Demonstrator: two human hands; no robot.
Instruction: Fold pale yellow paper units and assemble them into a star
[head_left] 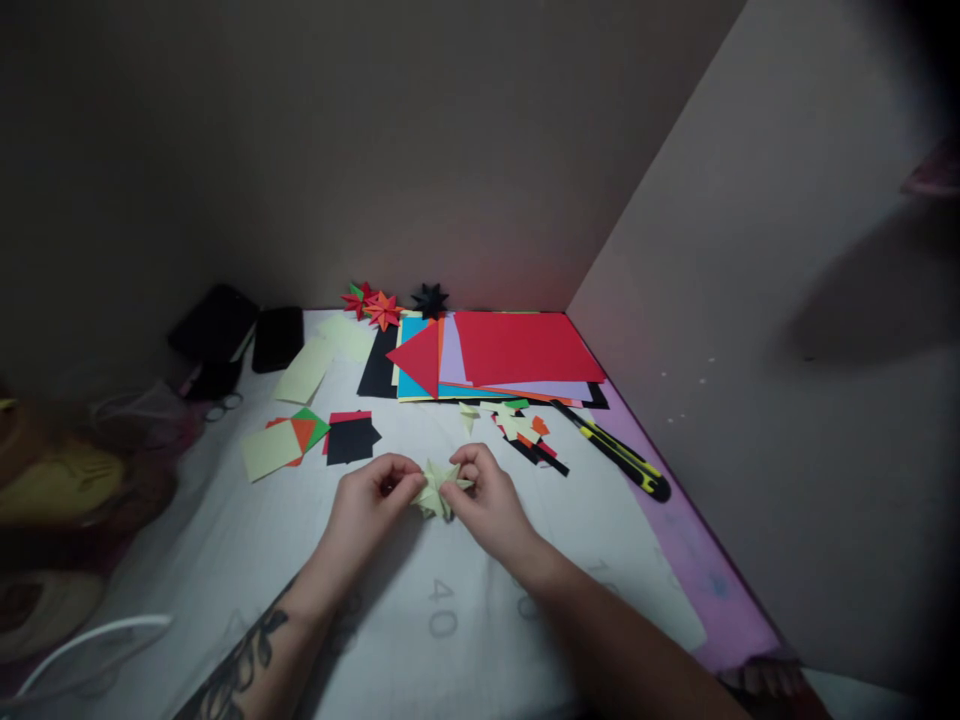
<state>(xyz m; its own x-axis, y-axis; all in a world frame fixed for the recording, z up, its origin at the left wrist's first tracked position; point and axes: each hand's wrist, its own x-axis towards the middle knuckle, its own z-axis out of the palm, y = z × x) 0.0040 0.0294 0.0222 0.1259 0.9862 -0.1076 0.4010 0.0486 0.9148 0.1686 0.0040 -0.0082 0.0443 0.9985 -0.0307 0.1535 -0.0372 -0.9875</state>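
A pale yellow folded-paper star with several points is held between both hands, just above the white sheet on the table. My left hand pinches its left points between thumb and fingers. On the other side, my right hand grips the star's right points, thumb resting near its middle. A small pale yellow folded piece lies just beyond the hands. Left of my left hand are black paper squares and a pale yellow square overlapping orange and green ones.
Coloured paper sheets are stacked at the back. Behind them stand a red-orange star and a black star. Paper scraps and a yellow-black utility knife lie right. A dark phone and scissors sit left. Walls rise behind and right.
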